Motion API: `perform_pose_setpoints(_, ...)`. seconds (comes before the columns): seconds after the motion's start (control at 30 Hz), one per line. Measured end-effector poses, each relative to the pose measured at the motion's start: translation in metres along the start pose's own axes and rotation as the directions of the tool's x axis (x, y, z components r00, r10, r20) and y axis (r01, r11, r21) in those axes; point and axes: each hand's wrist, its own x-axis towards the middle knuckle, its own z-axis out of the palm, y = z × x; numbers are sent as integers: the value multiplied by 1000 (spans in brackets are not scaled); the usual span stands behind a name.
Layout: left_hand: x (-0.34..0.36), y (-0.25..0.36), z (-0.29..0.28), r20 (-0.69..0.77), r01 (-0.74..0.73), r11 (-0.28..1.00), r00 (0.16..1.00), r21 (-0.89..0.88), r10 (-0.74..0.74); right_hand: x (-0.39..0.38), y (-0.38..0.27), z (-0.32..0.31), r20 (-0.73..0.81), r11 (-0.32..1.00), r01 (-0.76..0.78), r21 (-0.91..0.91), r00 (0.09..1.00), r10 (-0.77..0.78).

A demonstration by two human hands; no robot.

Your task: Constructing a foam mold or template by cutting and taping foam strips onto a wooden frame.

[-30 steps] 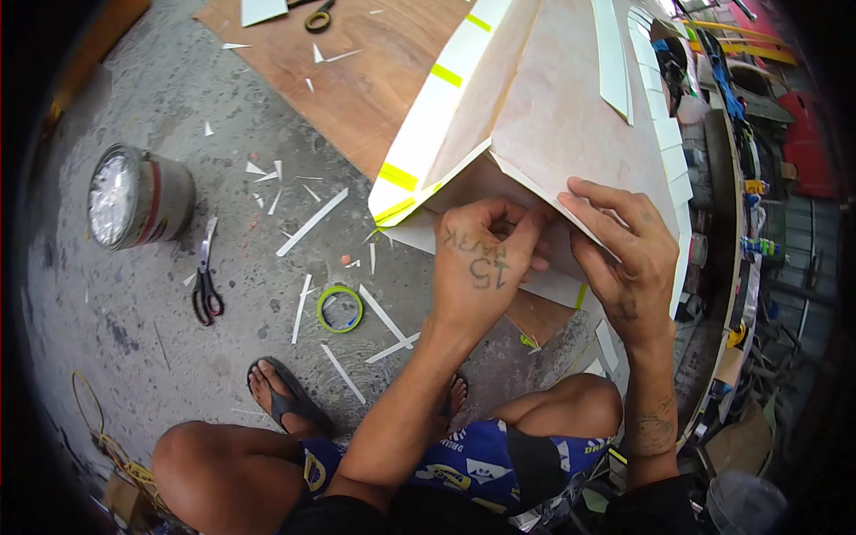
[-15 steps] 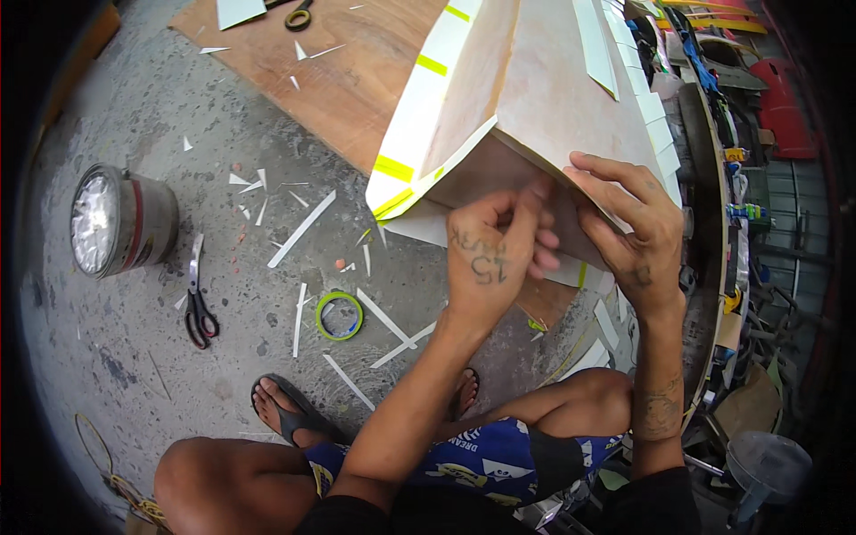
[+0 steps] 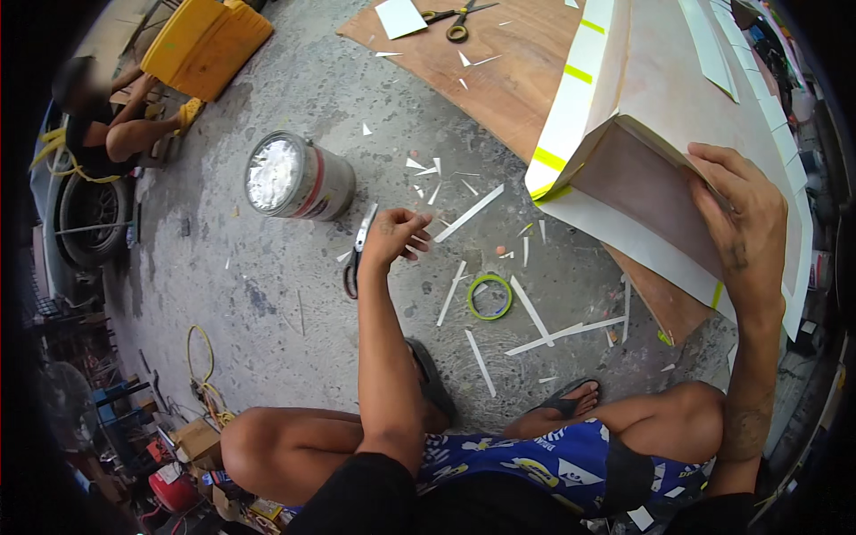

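My left hand (image 3: 399,236) hovers over the concrete floor, fingers loosely apart and holding nothing I can see. Just beside it lies a pair of scissors (image 3: 352,267) with dark handles, partly covered by the hand and wrist. My right hand (image 3: 744,227) grips the near edge of a large pale hollow shell (image 3: 655,160), thumb and fingers on either side of that edge. White strips (image 3: 571,111) run along the shell's border, fixed with yellow-green tape (image 3: 578,74). A green tape roll (image 3: 489,297) rests on the floor between my arms.
A metal can (image 3: 325,183) stands left of my left hand. Several white offcuts (image 3: 532,310) litter the floor. Under the shell is a plywood sheet (image 3: 481,67) bearing another pair of scissors (image 3: 457,32). Far left, another person (image 3: 125,134) sits by a yellow container (image 3: 205,45).
My left hand has left the shell's hollow end and moved left to beside the floor scissors. My right hand keeps its hold on the edge. The view has swung left.
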Motion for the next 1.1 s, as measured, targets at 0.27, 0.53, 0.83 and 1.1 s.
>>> perform_pose_setpoints(0.27,70,-122,-89,-525,278,589,795,759,303,-3,10,-8,-34,999,35,-10,999,-35)
perform_pose_setpoints(0.53,38,-152,-70,-567,43,840,756,541,326,-1,11,-15,64,998,57,-6,996,-56)
perform_pose_setpoints(0.83,-119,45,167,-403,-740,554,673,-382,620,5,16,-14,133,986,137,96,980,-149)
perform_pose_setpoints(1.1,-126,112,255,0,-509,585,754,-632,657,12,12,1,168,957,170,237,963,-213)
